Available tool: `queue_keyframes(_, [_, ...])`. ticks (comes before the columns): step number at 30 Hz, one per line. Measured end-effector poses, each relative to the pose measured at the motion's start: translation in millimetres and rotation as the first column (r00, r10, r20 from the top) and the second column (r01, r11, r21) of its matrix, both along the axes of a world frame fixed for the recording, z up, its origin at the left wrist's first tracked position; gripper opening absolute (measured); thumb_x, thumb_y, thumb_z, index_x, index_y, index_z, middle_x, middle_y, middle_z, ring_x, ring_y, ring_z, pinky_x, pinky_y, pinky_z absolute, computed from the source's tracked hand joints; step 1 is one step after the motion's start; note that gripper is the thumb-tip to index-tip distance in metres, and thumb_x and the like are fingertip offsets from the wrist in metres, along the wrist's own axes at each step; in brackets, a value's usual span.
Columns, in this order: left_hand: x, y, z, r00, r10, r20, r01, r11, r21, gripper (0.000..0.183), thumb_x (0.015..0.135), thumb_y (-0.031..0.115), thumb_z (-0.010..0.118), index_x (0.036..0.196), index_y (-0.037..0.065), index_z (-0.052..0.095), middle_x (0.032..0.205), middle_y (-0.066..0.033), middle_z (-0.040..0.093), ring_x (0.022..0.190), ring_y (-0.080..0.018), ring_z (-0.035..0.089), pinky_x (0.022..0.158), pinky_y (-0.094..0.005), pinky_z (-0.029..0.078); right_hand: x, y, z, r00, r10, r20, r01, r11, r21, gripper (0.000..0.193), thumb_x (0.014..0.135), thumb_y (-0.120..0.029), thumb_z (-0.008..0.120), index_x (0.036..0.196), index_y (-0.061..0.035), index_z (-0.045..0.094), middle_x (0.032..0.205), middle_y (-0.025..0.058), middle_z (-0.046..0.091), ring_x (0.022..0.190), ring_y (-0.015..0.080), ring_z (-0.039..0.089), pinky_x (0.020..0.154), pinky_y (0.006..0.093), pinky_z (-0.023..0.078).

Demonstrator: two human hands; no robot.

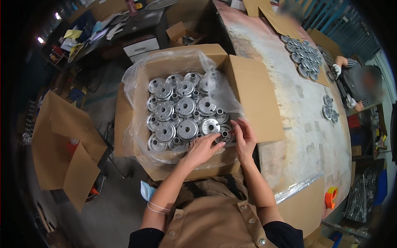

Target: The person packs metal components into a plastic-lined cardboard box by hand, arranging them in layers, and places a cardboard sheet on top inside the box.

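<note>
In front of me is an open cardboard box [254, 97] lined with a clear plastic bag [225, 97]. Several round silver metal hub-like wheels [185, 107], with small holes and a raised centre, are laid in rows inside. My left hand [202, 149] reaches over the box's near side, fingers apart, close to a wheel [209, 126] at the front right. At the near right corner is my right hand [245, 138], its fingers loosely bent and spread beside the bag's edge and another wheel [224, 134]. Neither hand visibly grips anything.
A long worn table [306, 136] runs along the right, bearing more wheels [304, 56] and an orange tape roll [331, 197]. A person [362, 82] in gloves works across it. At left stands another open carton [62, 140]; a cluttered dark desk [140, 25] is behind.
</note>
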State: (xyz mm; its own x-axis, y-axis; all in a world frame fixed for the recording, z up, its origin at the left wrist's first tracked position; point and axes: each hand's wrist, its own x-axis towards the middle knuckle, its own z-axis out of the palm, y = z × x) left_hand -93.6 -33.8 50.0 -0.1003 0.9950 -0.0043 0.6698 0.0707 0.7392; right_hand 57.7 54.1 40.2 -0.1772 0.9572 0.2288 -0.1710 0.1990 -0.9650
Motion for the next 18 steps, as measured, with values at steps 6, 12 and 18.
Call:
queue_keyframes(6, [14,-9,-20,0.957,-0.007,-0.291,0.032,0.996,0.081,0.04,0.096,0.04,0.057,0.115,0.006,0.066,0.11,-0.014,0.069,0.097,-0.0297,0.068,0.079,-0.0433,0.054,77,-14,32,0.98,-0.115,0.16,0.124,0.991,-0.046,0.026,0.097,-0.003,0.059,0.122,0.0043,0.059,0.11,0.0137,0.071,0.091,0.0153,0.069,0.077,0.028,0.057])
queue_keyframes(12, [10,-12,-13,0.954,-0.002,-0.301,0.023,0.998,0.064,0.038,0.096,0.038,0.058,0.115,0.006,0.066,0.11,-0.012,0.07,0.099,-0.0301,0.067,0.084,-0.0411,0.052,227,36,12,0.67,-0.504,0.545,0.434,0.861,0.264,0.026,0.092,0.0,0.062,0.118,0.0014,0.063,0.109,0.0072,0.071,0.091,0.0115,0.065,0.08,0.0252,0.052])
queue_keyframes(18, [21,-7,-10,0.957,-0.026,-0.288,0.029,1.0,0.007,0.038,0.097,0.037,0.056,0.115,0.005,0.066,0.11,-0.0127,0.07,0.101,-0.0311,0.066,0.086,-0.0416,0.05,411,40,-3,-0.012,-0.641,0.767,0.6,0.609,0.519,0.042,0.088,-0.019,0.064,0.128,-0.0069,0.06,0.119,0.0215,0.066,0.106,0.0377,0.065,0.094,0.0412,0.049])
